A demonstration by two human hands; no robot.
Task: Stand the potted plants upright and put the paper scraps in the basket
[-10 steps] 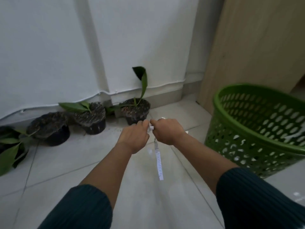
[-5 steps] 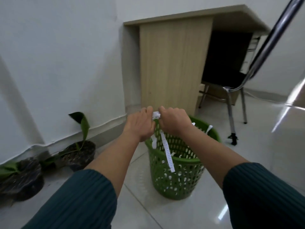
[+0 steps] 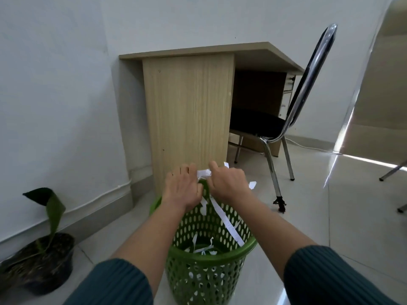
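while i watch from the head camera, the leftmost thing is 1 potted plant (image 3: 43,258) by the wall, standing upright on the tiles with its leaf (image 3: 51,208) pointing up and curling over at the tip. next comes my left hand (image 3: 184,189), fingers curled shut on the paper scraps (image 3: 203,173), and just beside it my right hand (image 3: 229,183), clamped on the same bundle, the 2 hands nearly touching. i judge they are held together over the basket (image 3: 198,274) so that whatever is let go falls inside rather than on the floor. 1 long strip (image 3: 226,224) hangs from the bundle, its long axis running down and to the right, lower end near the basket's right rim. more scraps already lie on the basket's bottom. behind stand a wooden desk (image 3: 187,106) and a chair (image 3: 293,119).
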